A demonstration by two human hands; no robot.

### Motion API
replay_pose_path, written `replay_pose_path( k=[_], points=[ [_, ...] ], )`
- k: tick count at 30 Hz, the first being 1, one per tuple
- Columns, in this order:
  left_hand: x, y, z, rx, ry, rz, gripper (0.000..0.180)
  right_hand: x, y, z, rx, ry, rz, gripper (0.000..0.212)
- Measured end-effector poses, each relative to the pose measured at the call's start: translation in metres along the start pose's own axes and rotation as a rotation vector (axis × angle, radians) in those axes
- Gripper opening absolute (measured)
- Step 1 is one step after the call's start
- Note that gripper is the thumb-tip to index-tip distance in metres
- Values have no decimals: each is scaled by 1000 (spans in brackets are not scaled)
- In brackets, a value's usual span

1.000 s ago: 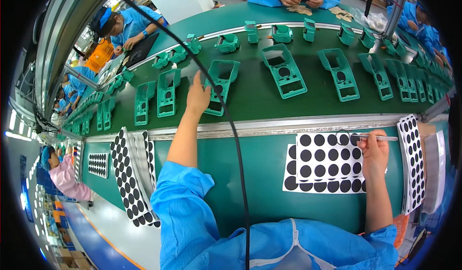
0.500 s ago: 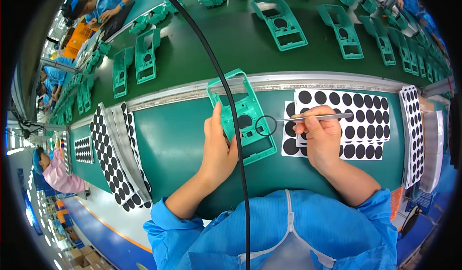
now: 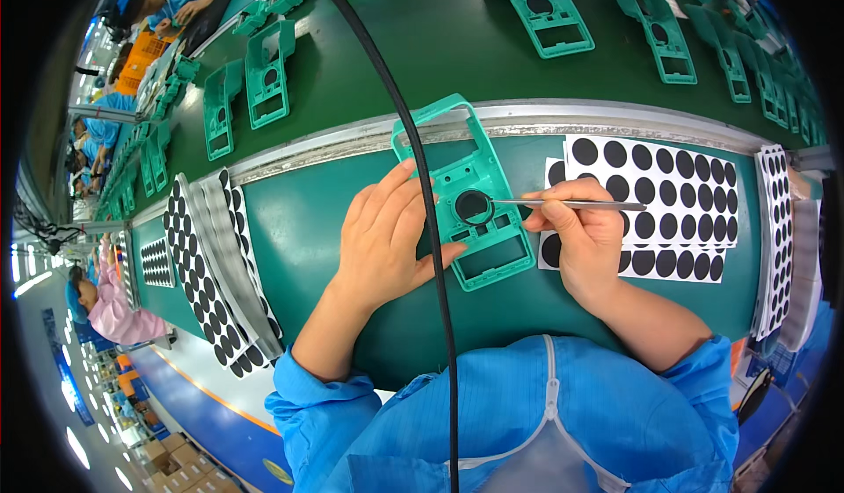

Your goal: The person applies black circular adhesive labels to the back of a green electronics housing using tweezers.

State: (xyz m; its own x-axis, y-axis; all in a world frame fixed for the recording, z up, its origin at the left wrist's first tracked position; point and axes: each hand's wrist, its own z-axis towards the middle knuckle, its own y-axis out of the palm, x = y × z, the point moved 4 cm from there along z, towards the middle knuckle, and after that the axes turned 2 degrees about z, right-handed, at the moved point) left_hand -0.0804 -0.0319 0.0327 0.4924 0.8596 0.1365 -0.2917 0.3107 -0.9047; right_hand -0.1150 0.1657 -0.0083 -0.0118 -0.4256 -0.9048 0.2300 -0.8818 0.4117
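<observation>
Green frame (image 3: 463,196) under left hand (image 3: 387,234), tweezers (image 3: 571,204) touching

A second earlier the left hand (image 3: 387,242) was stretched out to the conveyor belt (image 3: 440,54), taking a green plastic frame (image 3: 464,196). It then drew that frame back onto the bench (image 3: 308,229) and laid it flat in front of the person, fingers spread along its left edge. The right hand (image 3: 585,238), which had held the tweezers (image 3: 571,204) over the sheet of black round stickers (image 3: 668,199), swung left, and the tweezer tips came to the frame's round opening, where a black disc (image 3: 473,206) now sat.
</observation>
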Motion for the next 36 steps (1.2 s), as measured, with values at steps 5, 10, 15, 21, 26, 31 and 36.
replay_pose_path(
  k=[5, 10, 15, 21, 26, 31, 36],
  points=[
    [-3, 4, -2, 85, 40, -54, 45, 2, 3, 3, -9, 13, -13, 6],
    [-5, 5, -2, 73, 38, -86, 46, 3, 3, 3, -48, -1, -51, 6],
    [-5, 6, -4, 69, 40, -92, 46, 2, 4, 3, -44, -1, -56, 6],
    [-6, 7, -5, 55, 32, -148, 51, 3, 3, 4, -48, 0, -54, 6],
    [-6, 8, -5, 45, 25, -145, 50, 3, 3, 4, -35, -2, -57, 7],
    [-6, 8, -5, 49, 28, -150, 49, 4, 1, 5, -35, -13, -55, 7],
    [-7, 9, -5, 46, 26, -152, 49, 5, 2, 5, -34, -16, -50, 6]
  ],
)
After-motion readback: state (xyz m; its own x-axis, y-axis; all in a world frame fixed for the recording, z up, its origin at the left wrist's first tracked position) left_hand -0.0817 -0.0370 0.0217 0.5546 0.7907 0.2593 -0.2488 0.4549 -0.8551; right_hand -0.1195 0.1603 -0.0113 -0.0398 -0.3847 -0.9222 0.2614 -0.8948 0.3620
